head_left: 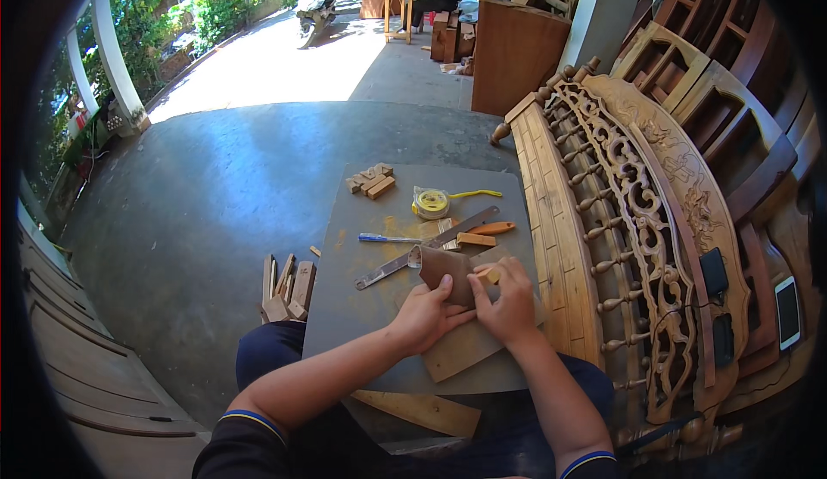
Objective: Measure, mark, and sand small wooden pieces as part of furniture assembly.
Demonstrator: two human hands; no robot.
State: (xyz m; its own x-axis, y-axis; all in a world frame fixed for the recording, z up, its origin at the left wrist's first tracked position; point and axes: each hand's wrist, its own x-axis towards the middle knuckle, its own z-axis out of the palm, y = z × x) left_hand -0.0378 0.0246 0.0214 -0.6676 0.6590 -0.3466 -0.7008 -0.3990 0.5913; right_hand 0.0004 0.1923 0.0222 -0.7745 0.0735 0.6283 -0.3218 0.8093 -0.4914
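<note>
Both hands pinching brown sandpaper (446, 270) — left hand (422, 317) and right hand (508, 307) pressing it on a wood block (461, 350), ruler (426, 247) just beyond my fingers.

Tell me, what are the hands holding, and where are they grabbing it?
Both hands, left hand and right hand, grip a brown sheet, probably sandpaper, by its near edge.

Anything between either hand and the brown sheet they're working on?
Nothing visible. The left hand presses directly on the brown sheet, and the right hand grips its right edge. The metal ruler lies beyond, on the grey board.
</note>
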